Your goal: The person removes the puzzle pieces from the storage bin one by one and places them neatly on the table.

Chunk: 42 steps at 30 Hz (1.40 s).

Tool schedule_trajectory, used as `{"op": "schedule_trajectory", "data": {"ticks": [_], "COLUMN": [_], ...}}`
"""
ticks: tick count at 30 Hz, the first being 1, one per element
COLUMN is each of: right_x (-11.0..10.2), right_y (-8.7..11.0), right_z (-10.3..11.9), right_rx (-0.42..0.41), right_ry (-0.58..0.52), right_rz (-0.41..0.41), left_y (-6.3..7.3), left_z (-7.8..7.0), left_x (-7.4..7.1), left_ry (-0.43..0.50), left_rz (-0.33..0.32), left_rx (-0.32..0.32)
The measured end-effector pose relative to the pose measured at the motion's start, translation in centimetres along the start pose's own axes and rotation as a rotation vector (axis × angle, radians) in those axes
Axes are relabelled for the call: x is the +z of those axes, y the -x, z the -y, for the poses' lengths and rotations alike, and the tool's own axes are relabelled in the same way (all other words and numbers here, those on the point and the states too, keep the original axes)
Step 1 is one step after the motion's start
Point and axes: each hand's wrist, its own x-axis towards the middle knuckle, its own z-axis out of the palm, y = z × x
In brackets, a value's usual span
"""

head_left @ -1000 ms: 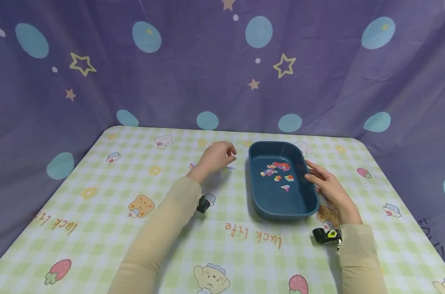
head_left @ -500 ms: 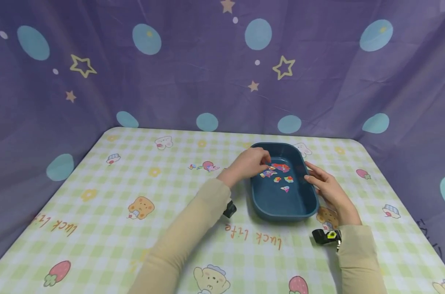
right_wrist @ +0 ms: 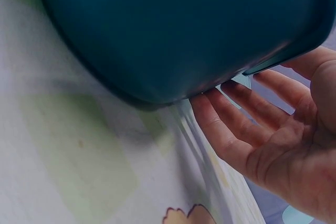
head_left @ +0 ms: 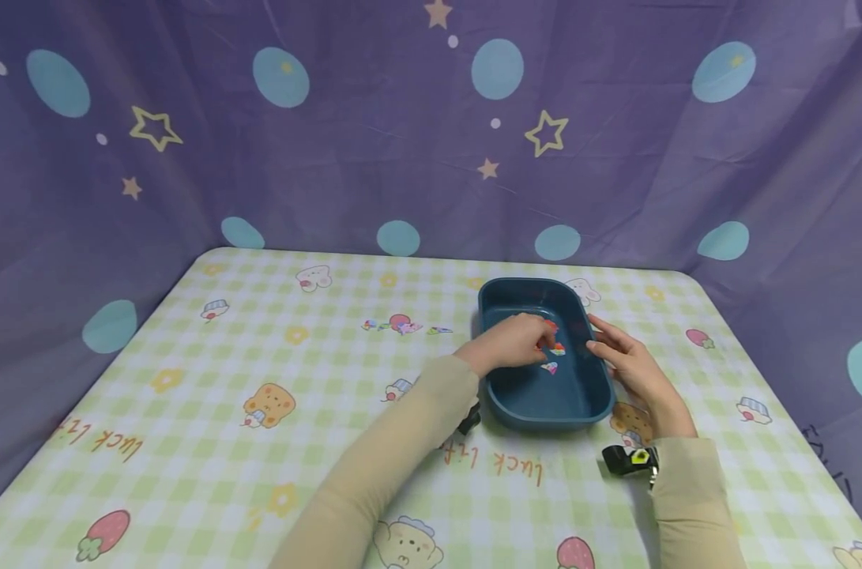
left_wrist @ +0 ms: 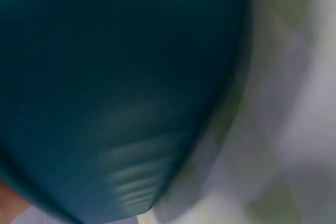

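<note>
In the head view a dark teal tray [head_left: 544, 401] with rounded corners stands on the cloth. Small, brightly coloured flat cutouts, perhaps stickers, lie on its floor; a pale one [head_left: 549, 368] shows below the left fingertips. My left hand [head_left: 517, 341] reaches over the near-left rim, fingers bent down among the cutouts, hiding several. Whether it pinches one is hidden. At the outer right wall, my right hand [head_left: 637, 367] steadies the tray with thumb and extended fingertips. The right wrist view has those fingers [right_wrist: 236, 119] touching the wall from outside. Mostly tray wall [left_wrist: 121, 77] fills the left wrist view.
Left of the tray, a short row of similar small cutouts [head_left: 409, 328] lies on the checked tablecloth [head_left: 210, 442], with one thin piece [head_left: 439, 330] at its right end. Cakes, bears and strawberries are printed on the cloth. A purple curtain [head_left: 374, 142] hangs behind the table.
My left hand has moved right, from above the row of cutouts, over the rim and down into the tray. The row is now uncovered. My right hand has stayed at the tray's side.
</note>
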Motion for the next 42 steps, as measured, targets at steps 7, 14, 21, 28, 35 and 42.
{"op": "schedule_trajectory", "data": {"ticks": [7,14,21,28,35,42], "right_x": [0.0,0.0,-0.1,-0.2,-0.2,-0.1], "right_y": [0.0,0.1,0.0,0.1,-0.1,-0.3], "right_z": [0.0,0.0,-0.2,-0.3,-0.4,-0.3], "right_rx": [-0.001,-0.006,-0.002,0.004,0.007,0.019], "right_ry": [0.012,0.008,0.010,0.012,0.026,0.020], "right_rz": [0.004,0.012,0.001,0.001,-0.002,-0.001], "left_y": [-1.1,-1.8,-1.8,-1.7,-1.7,-1.7], "left_z": [-0.4,-0.8,-0.8,-0.8,-0.6,-0.5], "left_x": [1.0,1.6,2.0,2.3,2.2,2.3], "left_ry": [-0.089,-0.129,-0.154,-0.146,-0.084,-0.094], "left_rz": [0.065,0.110,0.110,0.111,0.108,0.101], "left_rx": [0.018,-0.021,0.025,0.053,0.040,0.026]}}
